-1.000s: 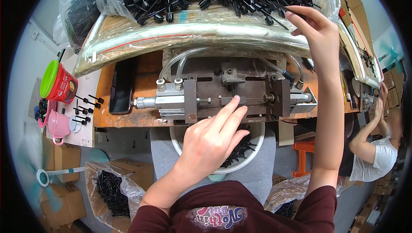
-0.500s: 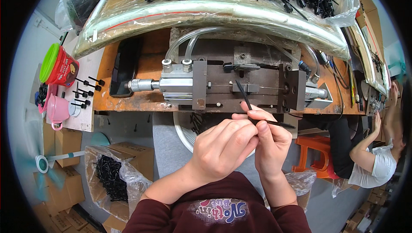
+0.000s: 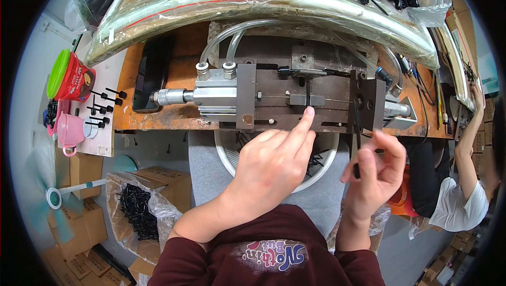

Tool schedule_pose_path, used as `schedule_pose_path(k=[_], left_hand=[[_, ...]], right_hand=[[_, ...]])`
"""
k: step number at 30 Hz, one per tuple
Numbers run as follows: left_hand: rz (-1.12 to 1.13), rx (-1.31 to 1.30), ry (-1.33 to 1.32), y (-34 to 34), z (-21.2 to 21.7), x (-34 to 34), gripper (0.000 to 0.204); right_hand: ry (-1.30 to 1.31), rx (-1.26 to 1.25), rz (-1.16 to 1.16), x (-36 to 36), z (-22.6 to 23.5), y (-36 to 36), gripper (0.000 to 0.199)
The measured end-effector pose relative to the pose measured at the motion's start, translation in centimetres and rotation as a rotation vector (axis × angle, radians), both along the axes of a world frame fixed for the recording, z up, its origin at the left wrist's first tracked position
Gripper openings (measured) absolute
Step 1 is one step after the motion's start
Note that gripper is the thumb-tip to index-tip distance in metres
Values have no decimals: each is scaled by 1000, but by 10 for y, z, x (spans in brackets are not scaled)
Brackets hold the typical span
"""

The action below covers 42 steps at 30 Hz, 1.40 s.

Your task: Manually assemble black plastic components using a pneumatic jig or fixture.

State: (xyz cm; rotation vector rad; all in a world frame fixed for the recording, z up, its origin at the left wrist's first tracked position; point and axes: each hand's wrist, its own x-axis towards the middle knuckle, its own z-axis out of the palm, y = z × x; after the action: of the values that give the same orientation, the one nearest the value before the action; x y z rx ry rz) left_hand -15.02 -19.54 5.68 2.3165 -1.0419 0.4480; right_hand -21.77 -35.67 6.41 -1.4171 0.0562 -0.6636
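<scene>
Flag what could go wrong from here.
1. Pinch: the left hand has its fingers close to the block, in front of the cylinder's thin rod; they might get caught if that moved.
2. Bump: the right hand holds a black part whose far end overlaps the right plate in view; it might knock it.
3. Drop: a part slipping off the bench's front edge might land in the basket below.

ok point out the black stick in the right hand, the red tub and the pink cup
Black stick (image 3: 357, 127), head view: middle of its shaft
Red tub (image 3: 78, 81), head view: its side wall
Pink cup (image 3: 70, 129), head view: front of its body
</scene>
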Motion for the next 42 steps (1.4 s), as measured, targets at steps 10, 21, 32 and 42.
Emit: schedule_pose_path(k=[10,21,32,42], left_hand=[[1,126,77,0,13,7,24],[16,51,-257,4,50,74,18],[65,11,-138,2,51,79,17],[80,-394,199,21,68,22,35]], right_hand=[[55,217,103,-4,14,-15,33],[30,-559,-46,-16,8,-16,37],[38,-1120,176,14,-1,-7,26],[172,-1440,157,34,14,4,23]])
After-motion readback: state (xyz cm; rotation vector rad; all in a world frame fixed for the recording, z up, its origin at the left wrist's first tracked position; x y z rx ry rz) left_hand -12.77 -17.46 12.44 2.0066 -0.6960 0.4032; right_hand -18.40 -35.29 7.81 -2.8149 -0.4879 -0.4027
